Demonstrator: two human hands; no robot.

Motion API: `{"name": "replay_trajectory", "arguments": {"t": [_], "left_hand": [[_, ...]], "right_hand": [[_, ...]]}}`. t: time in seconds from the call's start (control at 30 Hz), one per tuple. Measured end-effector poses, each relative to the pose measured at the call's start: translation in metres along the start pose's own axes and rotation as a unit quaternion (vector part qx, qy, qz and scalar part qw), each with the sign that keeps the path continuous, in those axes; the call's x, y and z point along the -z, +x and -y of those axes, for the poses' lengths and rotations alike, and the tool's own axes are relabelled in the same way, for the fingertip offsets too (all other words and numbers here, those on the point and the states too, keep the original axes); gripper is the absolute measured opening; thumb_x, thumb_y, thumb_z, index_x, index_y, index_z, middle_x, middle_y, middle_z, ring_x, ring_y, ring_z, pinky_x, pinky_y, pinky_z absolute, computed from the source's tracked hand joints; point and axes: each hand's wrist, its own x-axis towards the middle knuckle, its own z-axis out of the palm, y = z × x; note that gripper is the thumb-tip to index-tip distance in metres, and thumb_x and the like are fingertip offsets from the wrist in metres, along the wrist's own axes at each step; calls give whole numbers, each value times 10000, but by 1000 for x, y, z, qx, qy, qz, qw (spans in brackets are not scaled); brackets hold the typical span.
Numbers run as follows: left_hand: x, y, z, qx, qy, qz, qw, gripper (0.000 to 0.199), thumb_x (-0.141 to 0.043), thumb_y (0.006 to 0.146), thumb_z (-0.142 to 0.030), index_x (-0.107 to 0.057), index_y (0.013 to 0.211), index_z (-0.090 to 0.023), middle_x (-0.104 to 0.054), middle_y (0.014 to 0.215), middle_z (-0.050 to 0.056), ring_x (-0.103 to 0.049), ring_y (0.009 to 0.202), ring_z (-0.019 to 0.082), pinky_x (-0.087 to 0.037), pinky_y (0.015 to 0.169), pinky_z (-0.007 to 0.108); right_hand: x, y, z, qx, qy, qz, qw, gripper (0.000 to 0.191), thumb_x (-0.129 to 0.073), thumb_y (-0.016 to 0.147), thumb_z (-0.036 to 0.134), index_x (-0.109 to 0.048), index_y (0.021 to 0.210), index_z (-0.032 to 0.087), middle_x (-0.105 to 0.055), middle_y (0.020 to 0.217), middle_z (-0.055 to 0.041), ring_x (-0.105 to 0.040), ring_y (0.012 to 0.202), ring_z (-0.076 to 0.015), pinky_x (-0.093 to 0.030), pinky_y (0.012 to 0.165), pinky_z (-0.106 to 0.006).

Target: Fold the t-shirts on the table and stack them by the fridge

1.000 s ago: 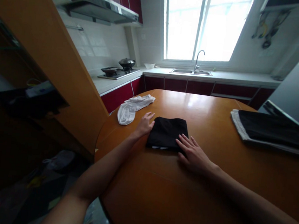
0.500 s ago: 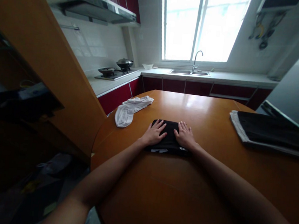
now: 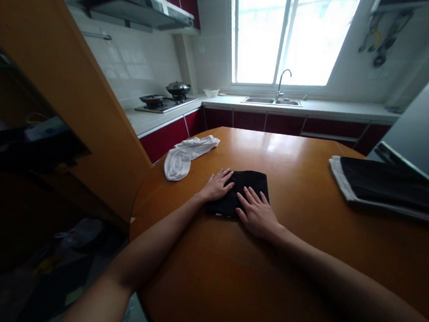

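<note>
Laying both hands flat, I am working over a folded black cloth (image 3: 251,178), which is sitting on the near part of the wooden table (image 3: 296,174), in front of me. My left hand (image 3: 217,185) is covering the cloth's left side, fingers extended and thumb standing apart; my right hand (image 3: 258,216) is spreading wide across its near right part. Neither is gripping anything. I am judging that the two palms are bracing opposite sides so the folds are staying flat and the bundle is not sliding. A crumpled white cloth (image 3: 178,165) is lying beyond my left hand, well apart, and a dark folded bundle (image 3: 387,182) with a pale edge is resting far to the right, so both are leaving my hands room.

Compared with half a second ago, my right fingertips are no longer reaching the far edge; they are resting nearer me, and the far right corner is showing bare. The white print near the right end is no longer showing, probably hiding under that hand.
</note>
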Motion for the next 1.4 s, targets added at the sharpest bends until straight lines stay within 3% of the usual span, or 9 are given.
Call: {"name": "replay_trajectory", "arguments": {"t": [0.23, 0.47, 0.53, 0.63, 0.77, 0.93, 1.1, 1.23, 1.4], "left_hand": [[17, -5, -15, -11, -24, -88, 996, 539, -427, 1003, -389, -438, 1510, -206, -339, 1613, 122, -225, 1522, 277, -156, 1221, 549], [3, -22, -39, -66, 77, 18, 995, 611, -454, 992, -506, -397, 1538, -237, -288, 1636, 100, -153, 1535, 326, -109, 1209, 612], [1, -22, -39, -69, 82, 11, 994, 602, -432, 1001, -505, -392, 1540, -242, -286, 1637, 99, -158, 1535, 317, -116, 1212, 601], [2, -21, -38, -71, 81, -11, 994, 578, -415, 1008, -500, -399, 1536, -265, -300, 1634, 86, -158, 1537, 301, -113, 1218, 584], [3, -19, -34, -58, 71, 18, 996, 577, -448, 993, -518, -421, 1521, -288, -300, 1635, 79, -159, 1534, 318, -113, 1208, 607], [14, -12, -17, -23, 48, -51, 997, 554, -364, 1026, -466, -413, 1525, -229, -334, 1616, 123, -224, 1521, 288, -159, 1211, 558], [13, -7, 3, 33, 33, 3, 999, 589, -362, 1019, -483, -354, 1552, -232, -282, 1633, 138, -184, 1530, 304, -113, 1200, 602], [6, -5, 7, 44, 31, -10, 999, 613, -356, 1014, -491, -311, 1569, -232, -216, 1654, 142, -160, 1536, 297, -118, 1201, 595], [1, -3, 11, 40, 44, -7, 998, 614, -358, 1011, -493, -308, 1568, -242, -265, 1639, 137, -186, 1531, 294, -92, 1204, 598]], "right_hand": [[20, 1, -7, -47, 45, -95, 993, 535, -299, 1046, 372, -469, 1497, 138, -339, 1611, -127, -243, 1516, -233, -187, 1233, -451], [5, 0, -17, -99, 36, -2, 994, 603, -404, 1011, 421, -417, 1521, 100, -285, 1619, -186, -204, 1524, -296, -199, 1211, -526], [3, 0, -17, -105, 35, -11, 994, 610, -393, 1016, 435, -407, 1527, 102, -276, 1624, -184, -187, 1528, -294, -162, 1220, -532], [5, 1, -16, -102, 37, -23, 994, 610, -382, 1022, 442, -400, 1531, 108, -261, 1631, -176, -163, 1534, -284, -133, 1227, -528], [8, 2, -17, -111, 57, -6, 992, 598, -379, 1023, 456, -443, 1505, 109, -300, 1616, -182, -197, 1527, -283, -183, 1219, -511], [13, 8, -25, -142, 80, -79, 983, 568, -356, 1033, 426, -470, 1488, 107, -326, 1613, -167, -243, 1515, -263, -200, 1225, -452], [14, 17, -43, -164, 97, -71, 979, 600, -347, 1028, 406, -391, 1528, 78, -276, 1634, -162, -199, 1527, -270, -176, 1231, -474], [12, 33, -48, -211, 108, -57, 970, 616, -325, 1028, 402, -360, 1537, 57, -254, 1637, -182, -210, 1523, -285, -192, 1221, -497], [10, 63, -41, -135, 90, -28, 986, 633, -326, 1031, 454, -304, 1573, 128, -204, 1659, -147, -140, 1539, -274, -114, 1223, -535]]}}
